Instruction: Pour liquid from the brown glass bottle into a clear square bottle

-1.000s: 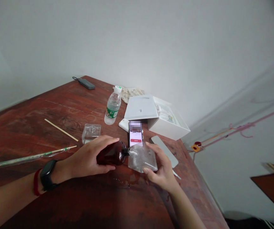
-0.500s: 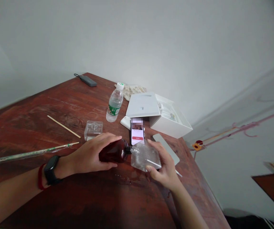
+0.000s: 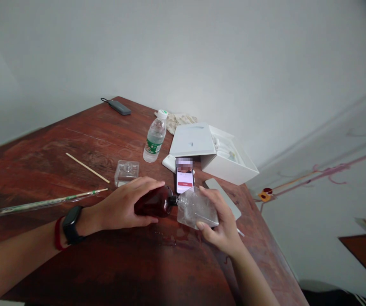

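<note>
Far left, a wrapped stick (image 3: pixel 42 205) lies on the table (image 3: pixel 119 265); a bare stick (image 3: pixel 87 168) lies beyond it. A grey device (image 3: pixel 119 107) lies near the table's far corner. The left hand (image 3: pixel 122 205), watch (image 3: pixel 72 224) at its wrist, is closed around a dark red bottle (image 3: pixel 152 202), tilted with its black neck pointing right. A clear case (image 3: pixel 127 171) sits just beyond this hand. The water bottle (image 3: pixel 154 142) stands upright, farther back. The phone (image 3: pixel 184 179), screen lit, lies beyond the clear bottle (image 3: pixel 196 209). That bottle is held tilted in the right hand (image 3: pixel 223 223), its neck at the red bottle's; contact cannot be confirmed. Behind stands an open white box (image 3: pixel 229 165); a grey slab (image 3: pixel 227 199) lies beside the right hand.
</note>
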Action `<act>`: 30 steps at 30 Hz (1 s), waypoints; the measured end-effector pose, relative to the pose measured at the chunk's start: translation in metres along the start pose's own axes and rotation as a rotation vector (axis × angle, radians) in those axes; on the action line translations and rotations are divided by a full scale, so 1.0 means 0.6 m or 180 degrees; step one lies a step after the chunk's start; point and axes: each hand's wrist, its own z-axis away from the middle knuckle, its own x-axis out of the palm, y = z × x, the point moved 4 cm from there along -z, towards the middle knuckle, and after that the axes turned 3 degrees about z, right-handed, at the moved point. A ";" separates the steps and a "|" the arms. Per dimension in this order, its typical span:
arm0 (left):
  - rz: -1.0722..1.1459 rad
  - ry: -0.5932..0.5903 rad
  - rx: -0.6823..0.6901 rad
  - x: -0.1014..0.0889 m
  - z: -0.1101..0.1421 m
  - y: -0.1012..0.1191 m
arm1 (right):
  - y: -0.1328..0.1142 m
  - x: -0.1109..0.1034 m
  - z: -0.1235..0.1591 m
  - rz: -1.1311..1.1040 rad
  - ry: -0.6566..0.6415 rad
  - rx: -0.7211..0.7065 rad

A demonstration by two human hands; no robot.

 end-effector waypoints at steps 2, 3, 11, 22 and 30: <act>0.0012 -0.0011 -0.0030 0.000 -0.001 0.001 | -0.003 -0.001 -0.001 0.0028 0.0017 -0.0035; 0.0019 -0.0020 -0.0041 0.000 -0.001 0.002 | -0.004 -0.001 -0.001 0.0039 0.0012 -0.0048; -0.0017 -0.0033 -0.0029 0.001 0.000 0.001 | -0.006 -0.003 -0.002 0.0056 0.0037 -0.0097; -0.0013 -0.0058 -0.0039 -0.001 -0.001 0.004 | -0.007 -0.001 0.000 0.0033 0.0039 -0.0037; -0.0001 -0.0042 -0.0065 -0.001 -0.001 0.002 | -0.007 -0.002 -0.001 0.0045 0.0055 -0.0076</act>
